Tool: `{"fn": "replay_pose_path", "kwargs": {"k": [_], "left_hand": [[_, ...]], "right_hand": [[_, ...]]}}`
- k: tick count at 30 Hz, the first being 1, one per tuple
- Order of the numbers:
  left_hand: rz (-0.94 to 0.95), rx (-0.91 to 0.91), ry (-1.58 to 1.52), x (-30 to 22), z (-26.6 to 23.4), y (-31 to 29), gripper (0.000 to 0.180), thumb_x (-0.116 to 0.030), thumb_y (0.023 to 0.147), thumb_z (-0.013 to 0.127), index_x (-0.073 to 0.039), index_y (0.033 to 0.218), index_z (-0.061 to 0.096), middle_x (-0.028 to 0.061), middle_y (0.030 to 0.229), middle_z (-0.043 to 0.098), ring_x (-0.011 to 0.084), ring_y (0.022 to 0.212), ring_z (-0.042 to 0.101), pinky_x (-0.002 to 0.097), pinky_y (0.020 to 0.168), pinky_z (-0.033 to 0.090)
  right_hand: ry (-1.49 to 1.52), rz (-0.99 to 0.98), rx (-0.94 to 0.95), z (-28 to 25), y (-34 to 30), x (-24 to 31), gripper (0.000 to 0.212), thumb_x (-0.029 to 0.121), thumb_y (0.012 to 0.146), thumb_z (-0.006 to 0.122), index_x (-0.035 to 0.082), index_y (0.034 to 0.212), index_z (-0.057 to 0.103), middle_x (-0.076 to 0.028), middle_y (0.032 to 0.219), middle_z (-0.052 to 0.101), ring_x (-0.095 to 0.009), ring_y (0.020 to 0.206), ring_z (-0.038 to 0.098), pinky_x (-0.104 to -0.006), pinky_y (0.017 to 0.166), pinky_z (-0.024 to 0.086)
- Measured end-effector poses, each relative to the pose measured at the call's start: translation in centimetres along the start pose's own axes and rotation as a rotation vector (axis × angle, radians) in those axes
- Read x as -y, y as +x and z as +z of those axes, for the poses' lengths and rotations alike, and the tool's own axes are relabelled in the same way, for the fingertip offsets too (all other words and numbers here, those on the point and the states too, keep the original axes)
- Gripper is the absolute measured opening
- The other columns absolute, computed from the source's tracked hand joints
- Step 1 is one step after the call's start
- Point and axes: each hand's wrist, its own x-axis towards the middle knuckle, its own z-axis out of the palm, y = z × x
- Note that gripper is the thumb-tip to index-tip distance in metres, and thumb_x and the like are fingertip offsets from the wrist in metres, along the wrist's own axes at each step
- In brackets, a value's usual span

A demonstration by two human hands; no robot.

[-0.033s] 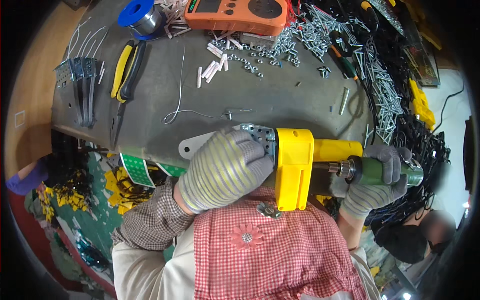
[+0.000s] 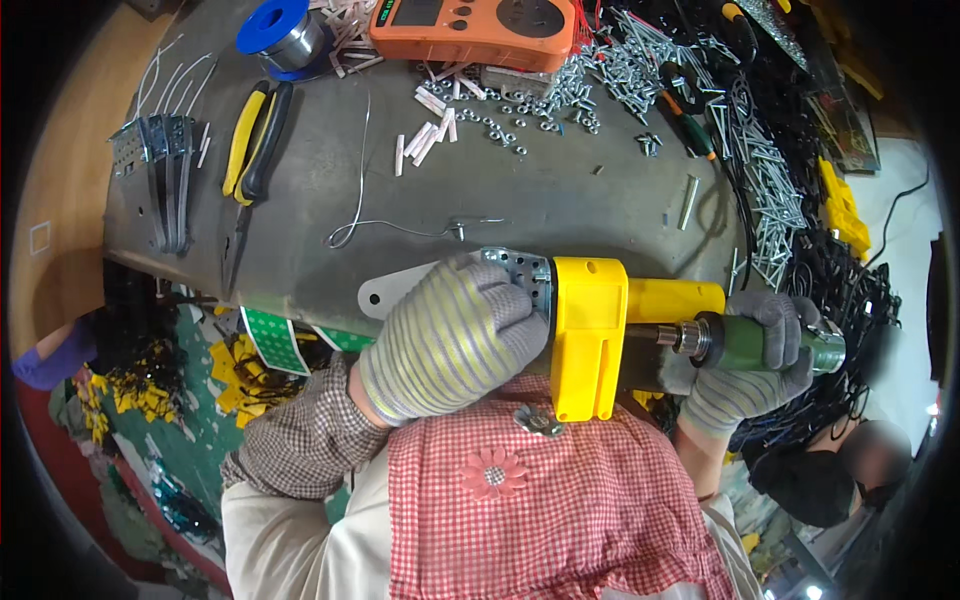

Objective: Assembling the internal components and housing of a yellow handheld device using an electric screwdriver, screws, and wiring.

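Observation:
My left hand [image 2: 455, 335], in a grey and yellow striped glove, is closed over a flat metal part at the table's near edge. A perforated metal plate [image 2: 520, 268] shows beyond its knuckles, and a rounded grey end with a hole [image 2: 378, 297] sticks out to the left. A yellow plastic housing [image 2: 588, 340] with a handle [image 2: 680, 298] reaching right adjoins the plate. My gloved right hand [image 2: 770, 355] is wrapped round a green power screwdriver [image 2: 735, 342]. Its metal nose points left at the housing; the bit's tip is hidden there.
Yellow-and-black pliers [image 2: 258, 145] and several metal strips with wires [image 2: 165, 180] lie at left. A solder spool [image 2: 275, 35] and an orange multimeter [image 2: 470, 40] stand at the back. Loose screws [image 2: 755, 190] and a small screwdriver [image 2: 690, 125] lie at right. Thin wire [image 2: 385, 225] lies mid-table.

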Motion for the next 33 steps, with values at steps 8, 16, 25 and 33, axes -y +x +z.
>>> {"fn": "replay_pose_path", "kwargs": {"k": [8, 16, 25, 33], "left_hand": [[0.107, 0.021, 0.011, 0.2, 0.1, 0.3, 0.024, -0.018, 0.076, 0.077, -0.008, 0.097, 0.079, 0.0081, 0.091, 0.068, 0.0279, 0.086, 0.064, 0.0439, 0.082, 0.054], [-0.002, -0.020, -0.006, -0.7, -0.3, 0.8, 0.013, -0.011, 0.076, 0.076, -0.006, 0.086, 0.069, 0.0083, 0.085, 0.061, 0.0313, 0.080, 0.064, 0.0456, 0.074, 0.054], [-0.011, -0.030, -0.009, -1.4, -1.1, 0.7, 0.032, -0.014, 0.074, 0.085, -0.008, 0.103, 0.074, 0.0079, 0.095, 0.064, 0.0321, 0.088, 0.064, 0.0467, 0.080, 0.053], [-0.305, 0.041, 0.326, -2.3, -2.2, -1.2, 0.087, -0.044, 0.066, 0.093, -0.009, 0.141, 0.066, 0.0173, 0.131, 0.059, 0.0390, 0.125, 0.052, 0.0551, 0.111, 0.039]], "right_hand": [[0.086, -0.043, 0.028, 0.3, -0.7, -0.6, 0.034, 0.010, 0.090, 0.070, 0.013, 0.122, 0.062, 0.011, 0.074, 0.049, -0.003, 0.062, 0.049, -0.0280, 0.099, 0.051], [-0.164, -0.016, -0.096, 3.0, 1.1, 2.2, 0.055, 0.043, 0.102, 0.061, 0.009, 0.146, 0.056, 0.005, 0.076, 0.048, -0.012, 0.070, 0.045, -0.0490, 0.093, 0.049], [-2.979, 0.155, -0.128, 2.7, 10.9, 6.4, 0.085, 0.037, 0.092, 0.077, 0.026, 0.165, 0.034, -0.019, 0.112, 0.077, -0.039, 0.101, 0.075, -0.0512, 0.080, 0.060], [-2.863, -0.547, 0.479, 1.3, 16.1, 1.3, 0.037, 0.024, 0.095, 0.072, 0.010, 0.128, 0.065, -0.016, 0.109, 0.077, -0.036, 0.106, 0.075, -0.0510, 0.087, 0.060]]}}
